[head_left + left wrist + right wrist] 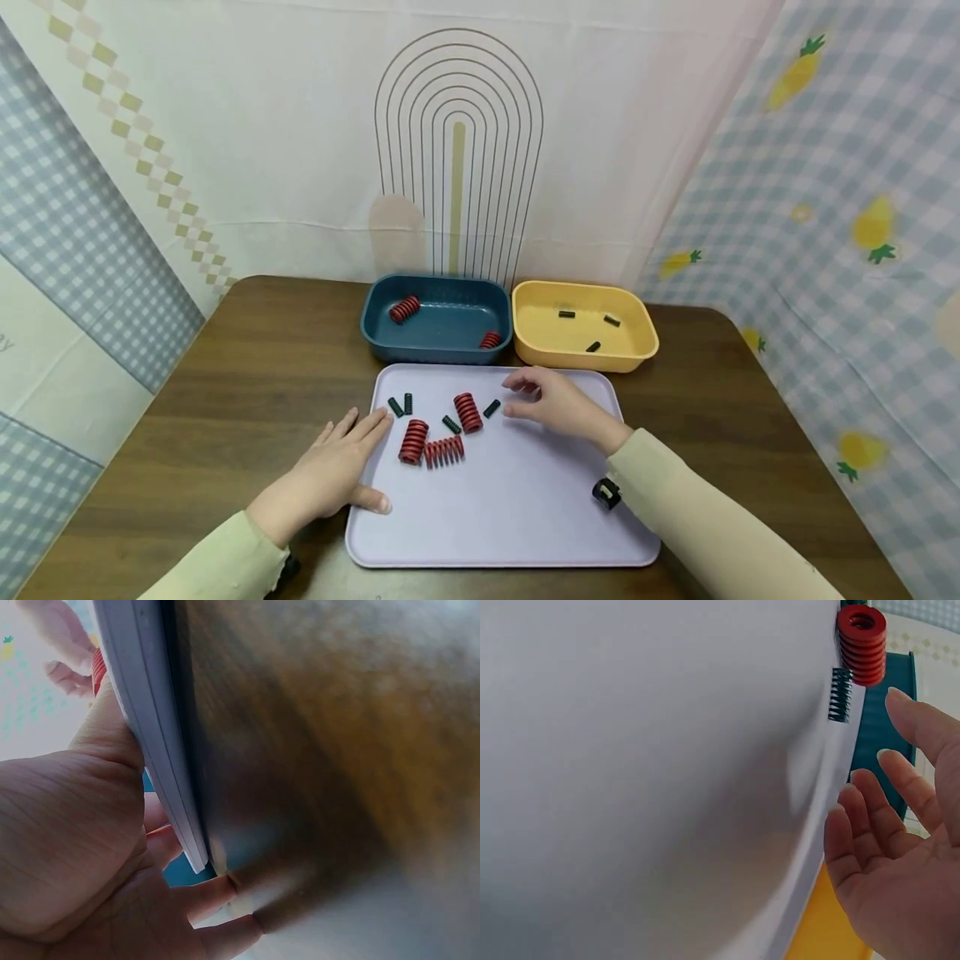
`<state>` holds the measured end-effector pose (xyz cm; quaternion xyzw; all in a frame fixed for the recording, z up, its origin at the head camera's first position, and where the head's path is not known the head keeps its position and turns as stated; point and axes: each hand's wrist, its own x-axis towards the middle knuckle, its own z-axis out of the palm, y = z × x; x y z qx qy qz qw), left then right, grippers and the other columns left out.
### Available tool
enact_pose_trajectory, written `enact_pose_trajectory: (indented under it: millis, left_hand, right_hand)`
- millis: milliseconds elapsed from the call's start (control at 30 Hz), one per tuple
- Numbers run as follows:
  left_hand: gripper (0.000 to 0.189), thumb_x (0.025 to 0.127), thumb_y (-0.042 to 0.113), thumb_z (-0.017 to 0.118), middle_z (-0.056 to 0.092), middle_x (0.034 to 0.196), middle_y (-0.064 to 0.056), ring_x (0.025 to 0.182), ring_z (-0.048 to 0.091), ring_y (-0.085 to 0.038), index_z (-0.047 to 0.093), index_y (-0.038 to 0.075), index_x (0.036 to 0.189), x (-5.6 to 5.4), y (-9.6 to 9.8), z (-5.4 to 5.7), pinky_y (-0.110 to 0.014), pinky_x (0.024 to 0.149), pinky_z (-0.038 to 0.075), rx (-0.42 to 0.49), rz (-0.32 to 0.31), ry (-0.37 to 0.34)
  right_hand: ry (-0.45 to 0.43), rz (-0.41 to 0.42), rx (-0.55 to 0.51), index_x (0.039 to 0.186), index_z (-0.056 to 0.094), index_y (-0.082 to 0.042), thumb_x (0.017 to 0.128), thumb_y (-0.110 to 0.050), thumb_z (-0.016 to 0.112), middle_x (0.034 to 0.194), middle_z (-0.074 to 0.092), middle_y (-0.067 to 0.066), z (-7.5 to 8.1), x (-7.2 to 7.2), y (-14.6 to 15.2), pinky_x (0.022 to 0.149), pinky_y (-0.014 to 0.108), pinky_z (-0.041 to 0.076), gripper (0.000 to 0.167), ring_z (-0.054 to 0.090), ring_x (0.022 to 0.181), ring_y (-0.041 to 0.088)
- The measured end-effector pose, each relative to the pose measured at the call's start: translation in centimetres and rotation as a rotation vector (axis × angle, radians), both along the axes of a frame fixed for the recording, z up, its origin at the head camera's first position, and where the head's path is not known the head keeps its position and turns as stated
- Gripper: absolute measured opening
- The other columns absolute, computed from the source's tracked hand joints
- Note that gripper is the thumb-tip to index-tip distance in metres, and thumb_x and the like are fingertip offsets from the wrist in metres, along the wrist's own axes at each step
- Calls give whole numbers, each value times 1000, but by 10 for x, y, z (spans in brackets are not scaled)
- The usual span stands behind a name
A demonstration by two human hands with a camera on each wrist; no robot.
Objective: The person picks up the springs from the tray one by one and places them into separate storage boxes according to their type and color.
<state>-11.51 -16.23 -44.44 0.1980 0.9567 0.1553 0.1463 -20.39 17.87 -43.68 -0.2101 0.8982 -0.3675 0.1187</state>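
My left hand lies with spread, straight fingers on the left rim of the pale lilac tray; the left wrist view shows its thumb and fingers around that rim. Over the tray's upper right, my right hand holds nothing, its fingers loosely bent. Just left of those fingertips lies a small dark green coil spring, also seen in the right wrist view beside a thick red spring. Two more red springs and several small green springs are grouped at the tray's left half.
Behind the tray stand two bins side by side. The blue bin contains two red springs; the yellow bin contains three small dark green ones. All stand on a brown wooden table, with patterned cloth behind.
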Motion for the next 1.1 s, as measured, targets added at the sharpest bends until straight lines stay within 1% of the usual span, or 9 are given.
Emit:
enact_pose_trajectory:
  millis: [233, 367, 467, 600, 733, 800, 867, 967, 1100]
  left_hand:
    - [111, 64, 58, 79, 25, 157, -13, 140, 18, -47, 33, 6, 151, 0, 1, 1, -67, 106, 18, 1, -2, 8]
    - [111, 64, 58, 79, 26, 157, -13, 140, 18, -48, 33, 5, 151, 1, 1, 0, -67, 106, 17, -1, -1, -10]
    - [112, 64, 58, 79, 26, 157, -13, 140, 18, -48, 33, 5, 151, 1, 1, 0, -67, 106, 17, -4, 0, -10]
    - [112, 64, 58, 79, 26, 157, -13, 140, 18, -47, 33, 5, 151, 1, 0, -1, -66, 107, 17, -3, -2, 4]
    - [112, 64, 60, 78, 26, 156, -14, 140, 18, -48, 33, 5, 150, 0, 0, 0, -67, 107, 17, -4, -8, 3]
    - [112, 64, 60, 78, 26, 156, -14, 140, 18, -48, 33, 5, 150, -1, 0, 0, -67, 106, 17, -7, -10, 6]
    - [112, 64, 59, 79, 26, 156, -14, 140, 19, -48, 33, 5, 150, -1, 0, 0, -67, 106, 17, -2, -10, 15]
    - [111, 64, 59, 79, 26, 157, -14, 140, 19, -47, 33, 5, 150, -2, 0, 0, -67, 107, 17, 4, -10, 25]
    - [112, 64, 61, 78, 26, 157, -13, 140, 18, -48, 33, 5, 151, -1, -1, -1, -67, 106, 16, 2, -7, 5]
  right_hand:
    - [-64, 36, 21, 113, 67, -15, 82, -27, 79, 108, 63, -5, -7, -1, -5, 90, 34, 47, 35, 58, 100, 12]
    - [-95, 58, 44, 115, 67, -16, 82, -28, 79, 109, 62, -6, -10, -2, -6, 91, 34, 46, 37, 57, 100, 12]
    - [-97, 87, 49, 115, 66, -15, 82, -29, 79, 109, 62, -5, -12, -4, -7, 91, 35, 45, 38, 56, 100, 13]
    - [-99, 102, 64, 111, 66, -16, 82, -30, 79, 105, 62, -5, -13, -8, -8, 90, 35, 44, 34, 55, 98, 13]
    - [-124, 112, 64, 107, 66, -15, 83, -27, 78, 102, 62, -4, -9, -11, -11, 88, 34, 43, 29, 55, 96, 15]
    - [-123, 118, 60, 103, 66, -14, 83, -26, 78, 99, 62, -2, -8, -11, -13, 85, 35, 43, 26, 53, 93, 17]
    - [-115, 107, 73, 99, 66, -16, 82, -25, 79, 97, 60, 0, -9, -11, -15, 82, 35, 40, 23, 50, 91, 19]
    - [-78, 105, 99, 92, 66, -18, 82, -27, 79, 92, 58, 0, -11, -10, -17, 80, 36, 36, 19, 45, 88, 19]
    - [-54, 130, 121, 88, 66, -19, 82, -29, 78, 88, 58, -2, -14, -9, -17, 80, 37, 34, 16, 43, 89, 18]
